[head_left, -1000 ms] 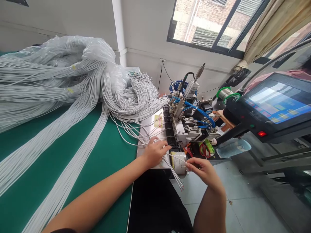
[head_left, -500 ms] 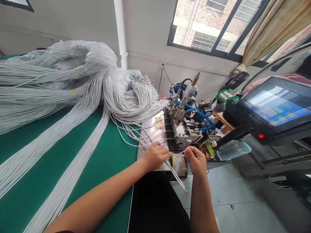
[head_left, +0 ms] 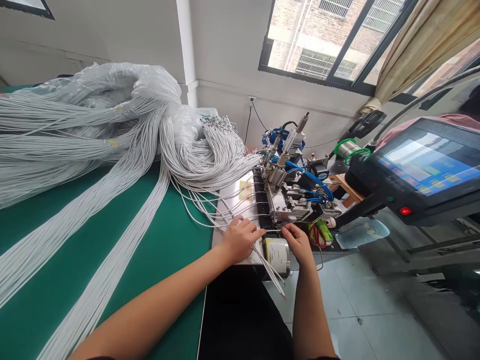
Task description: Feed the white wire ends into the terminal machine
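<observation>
A worker's two bare hands guide a white cable (head_left: 273, 230) at the near end of a machine (head_left: 277, 197). The right hand (head_left: 298, 243), just beside the machine's near corner, has thumb and finger closed narrowly at the cable's tip; the cable lies across the near end of the machine's black strip (head_left: 263, 202). The left hand (head_left: 242, 241), left of that corner, curls over a few loose cables (head_left: 270, 272), whose ends fan out on the near side of the machine; its forefinger reaches the cable, though how firmly it grips cannot be told.

On the pale plate left of the machine sits a yellow label (head_left: 246, 190) with reddish marks, too small to read. Nearer than the machine, a roll (head_left: 277, 255) carries a white label with dark marks, likewise illegible. Right of the machine, a monitor (head_left: 431, 157) shows a blue screen with yellow blocks, its text too blurred to read, above a lit red button (head_left: 405, 211). A green-rimmed spool (head_left: 351, 149) stands between machine and monitor. Red-handled scissors (head_left: 318, 236) lie by the machine's near right corner. Bundles of white cable (head_left: 123, 195) spread over the green table (head_left: 176, 265) left of the machine.
</observation>
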`<state>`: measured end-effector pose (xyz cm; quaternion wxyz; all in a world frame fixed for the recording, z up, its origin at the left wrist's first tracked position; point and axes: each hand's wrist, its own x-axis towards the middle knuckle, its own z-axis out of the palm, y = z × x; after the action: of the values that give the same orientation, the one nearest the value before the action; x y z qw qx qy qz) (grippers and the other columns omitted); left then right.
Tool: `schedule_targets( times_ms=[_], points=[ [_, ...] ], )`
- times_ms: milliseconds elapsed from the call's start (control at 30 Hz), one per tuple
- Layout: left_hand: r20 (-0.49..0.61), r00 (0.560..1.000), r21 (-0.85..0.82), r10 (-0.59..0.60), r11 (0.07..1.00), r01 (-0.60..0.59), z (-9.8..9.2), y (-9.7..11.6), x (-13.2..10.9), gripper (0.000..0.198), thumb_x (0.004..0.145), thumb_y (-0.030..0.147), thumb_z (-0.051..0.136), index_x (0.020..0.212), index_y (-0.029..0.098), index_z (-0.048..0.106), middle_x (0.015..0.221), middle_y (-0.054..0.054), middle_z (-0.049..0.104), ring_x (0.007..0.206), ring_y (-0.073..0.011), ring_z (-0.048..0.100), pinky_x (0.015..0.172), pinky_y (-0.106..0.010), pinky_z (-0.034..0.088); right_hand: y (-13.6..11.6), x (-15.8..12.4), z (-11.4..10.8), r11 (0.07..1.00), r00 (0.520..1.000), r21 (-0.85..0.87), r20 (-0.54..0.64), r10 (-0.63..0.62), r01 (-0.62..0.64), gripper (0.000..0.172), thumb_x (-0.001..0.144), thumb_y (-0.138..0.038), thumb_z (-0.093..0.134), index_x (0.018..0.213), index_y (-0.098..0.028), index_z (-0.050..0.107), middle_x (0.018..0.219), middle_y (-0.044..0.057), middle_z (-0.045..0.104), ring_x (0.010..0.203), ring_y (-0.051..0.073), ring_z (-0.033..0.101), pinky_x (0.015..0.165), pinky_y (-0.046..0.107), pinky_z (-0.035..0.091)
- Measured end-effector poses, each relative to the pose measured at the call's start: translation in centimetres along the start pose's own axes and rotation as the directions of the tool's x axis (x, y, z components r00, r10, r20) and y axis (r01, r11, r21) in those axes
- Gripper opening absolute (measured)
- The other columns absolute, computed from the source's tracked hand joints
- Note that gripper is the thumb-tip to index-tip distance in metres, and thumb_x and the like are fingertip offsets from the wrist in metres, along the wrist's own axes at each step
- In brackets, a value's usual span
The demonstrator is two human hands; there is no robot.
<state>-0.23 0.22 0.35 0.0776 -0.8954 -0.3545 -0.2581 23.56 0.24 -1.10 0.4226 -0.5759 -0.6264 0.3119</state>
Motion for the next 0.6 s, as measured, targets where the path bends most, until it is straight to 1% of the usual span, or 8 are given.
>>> schedule_targets(
  times_ms=[200, 333, 400, 500, 600],
  points=[
    [0.024, 0.995, -0.023, -0.094, 0.995, 0.094, 0.0, 0.1, 0.0, 0.046, 0.067, 0.008, 0.054, 0.110, 0.023, 0.063, 0.086, -0.004, 0.063, 0.086, -0.0210, 0.055, 0.093, -0.043, 0.029, 0.4, 0.4, 0.6, 0.997, 1.000, 0.080, 0.014, 0.005, -0.006, 0.033, 0.080, -0.048, 0.058, 0.065, -0.020, 0.050, 0.060, -0.003, 0.041, 0.058, 0.014, 0.037, 0.055, 0.025, 0.031],
    [0.031, 0.993, -0.030, -0.113, 0.993, 0.114, 0.0, 0.1, -0.1, 0.048, 0.065, 0.008, 0.055, 0.110, 0.023, 0.064, 0.088, -0.005, 0.063, 0.087, -0.0218, 0.054, 0.094, -0.044, 0.028, 0.8, 0.6, 0.8, 0.979, 0.996, 0.186, 0.060, 0.073, -0.083, 0.033, 0.078, -0.047, 0.059, 0.063, -0.020, 0.048, 0.058, -0.004, 0.038, 0.056, 0.012, 0.033, 0.053, 0.024, 0.028],
    [0.033, 0.993, -0.029, -0.117, 0.993, 0.118, 0.0, 0.1, -0.1, 0.049, 0.065, 0.008, 0.055, 0.110, 0.023, 0.064, 0.089, -0.005, 0.063, 0.088, -0.0221, 0.054, 0.094, -0.044, 0.028, 1.0, 0.7, 1.0, 0.945, 0.987, 0.290, 0.093, 0.129, -0.150, 0.032, 0.075, -0.046, 0.061, 0.062, -0.020, 0.048, 0.057, -0.005, 0.037, 0.054, 0.011, 0.031, 0.051, 0.024, 0.026],
    [0.036, 0.993, -0.017, -0.113, 0.993, 0.114, 0.0, 0.2, -0.1, 0.050, 0.064, 0.008, 0.055, 0.111, 0.023, 0.064, 0.089, -0.005, 0.063, 0.088, -0.0226, 0.054, 0.094, -0.045, 0.029, 1.1, 0.8, 1.4, 0.865, 0.969, 0.438, 0.118, 0.216, -0.246, 0.032, 0.069, -0.045, 0.065, 0.061, -0.020, 0.046, 0.054, -0.006, 0.034, 0.050, 0.010, 0.028, 0.048, 0.023, 0.023],
    [0.032, 0.993, -0.010, -0.114, 0.993, 0.114, 0.0, 0.2, -0.1, 0.049, 0.065, 0.008, 0.055, 0.110, 0.023, 0.065, 0.089, -0.005, 0.063, 0.088, -0.0230, 0.054, 0.093, -0.045, 0.029, 0.9, 0.8, 1.7, 0.823, 0.959, 0.491, 0.133, 0.252, -0.285, 0.034, 0.066, -0.045, 0.067, 0.059, -0.021, 0.045, 0.052, -0.007, 0.034, 0.048, 0.010, 0.027, 0.048, 0.023, 0.024]
  ],
)
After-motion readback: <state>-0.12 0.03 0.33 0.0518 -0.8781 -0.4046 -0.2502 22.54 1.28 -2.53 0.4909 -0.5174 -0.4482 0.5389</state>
